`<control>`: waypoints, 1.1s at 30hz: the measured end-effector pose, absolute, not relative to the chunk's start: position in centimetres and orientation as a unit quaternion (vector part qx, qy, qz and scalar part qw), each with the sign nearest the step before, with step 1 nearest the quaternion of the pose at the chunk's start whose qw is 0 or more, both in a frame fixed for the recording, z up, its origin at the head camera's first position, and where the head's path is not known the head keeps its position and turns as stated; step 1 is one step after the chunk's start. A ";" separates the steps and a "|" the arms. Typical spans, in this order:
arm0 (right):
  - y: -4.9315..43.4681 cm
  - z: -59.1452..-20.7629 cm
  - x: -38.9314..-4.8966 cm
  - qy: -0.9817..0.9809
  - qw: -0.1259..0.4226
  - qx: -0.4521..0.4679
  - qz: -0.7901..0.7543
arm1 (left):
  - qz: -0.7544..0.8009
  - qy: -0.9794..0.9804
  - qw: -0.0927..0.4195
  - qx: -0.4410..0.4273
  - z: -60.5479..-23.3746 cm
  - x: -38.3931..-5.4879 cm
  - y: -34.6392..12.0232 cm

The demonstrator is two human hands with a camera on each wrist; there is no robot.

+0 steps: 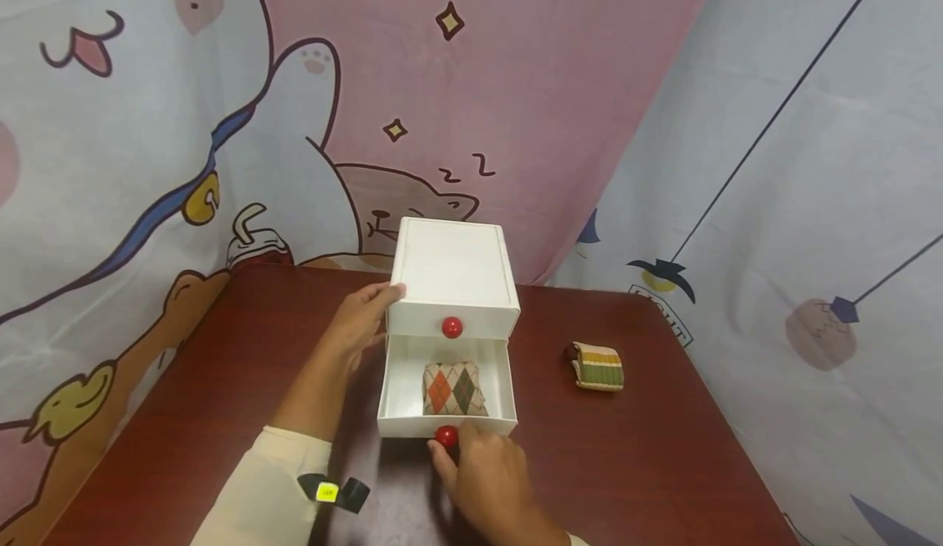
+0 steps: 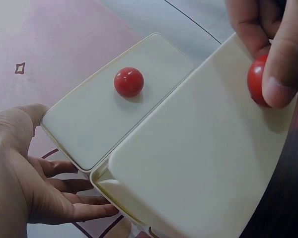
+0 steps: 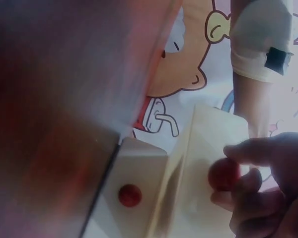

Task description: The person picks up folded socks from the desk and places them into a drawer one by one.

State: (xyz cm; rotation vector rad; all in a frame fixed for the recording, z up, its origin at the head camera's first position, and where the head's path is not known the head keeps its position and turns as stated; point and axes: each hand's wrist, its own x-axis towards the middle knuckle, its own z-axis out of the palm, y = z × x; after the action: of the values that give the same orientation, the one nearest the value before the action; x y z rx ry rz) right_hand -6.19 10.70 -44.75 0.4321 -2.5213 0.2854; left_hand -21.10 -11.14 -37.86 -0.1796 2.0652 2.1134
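Observation:
A small white two-drawer box [image 1: 455, 263] stands on the table, its lower drawer [image 1: 401, 374] pulled out and its upper drawer [image 1: 412, 319] closed. My right hand [image 1: 492, 476] pinches the lower drawer's red knob [image 2: 257, 82] between thumb and fingers. The left hand [image 1: 361, 317] rests on the box's left side, thumb at the front top corner and fingers stretched along the side wall. A folded argyle sock [image 1: 453, 389] lies in the open drawer. The upper drawer has a red knob [image 2: 128, 82] too, which neither hand touches.
To the right of the box, a folded striped sock [image 1: 598, 367] in green, yellow and cream lies on the dark red table [image 1: 626, 464]. Printed cloth hangings [image 1: 545, 79] close off the back and both sides.

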 end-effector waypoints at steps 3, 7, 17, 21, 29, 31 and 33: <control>10.5 -45.0 -6.2 -0.939 0.281 0.147 0.130 | 0.711 0.694 0.092 -0.063 -37.8 -21.1 -11.1; 10.4 -45.3 -6.3 -0.933 0.294 0.136 0.157 | 0.716 0.689 0.093 -0.065 -37.8 -21.2 -11.1; 10.0 -46.3 -7.4 -0.902 0.357 0.127 0.208 | 0.717 0.687 0.097 -0.062 -37.9 -21.3 -11.1; 9.8 -46.3 -7.8 -0.902 0.347 0.118 0.226 | 0.713 0.692 0.095 -0.063 -37.9 -21.3 -11.1; 9.3 -46.6 -9.3 -0.863 0.295 0.134 0.388 | 0.711 0.694 0.088 -0.071 -38.0 -21.4 -11.0; 9.2 -46.7 -9.6 -0.855 0.278 0.121 0.422 | 0.712 0.693 0.089 -0.071 -38.0 -21.4 -11.0; 9.1 -46.8 -9.9 -0.848 0.256 0.101 0.453 | 0.712 0.692 0.091 -0.070 -38.1 -21.4 -11.0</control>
State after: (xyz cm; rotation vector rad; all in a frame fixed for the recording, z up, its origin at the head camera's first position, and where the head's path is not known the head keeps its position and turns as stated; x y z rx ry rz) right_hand -9.93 9.10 -46.82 0.2754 -2.3025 1.2284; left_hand -21.38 -11.05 -38.06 -0.2084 2.0568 2.1163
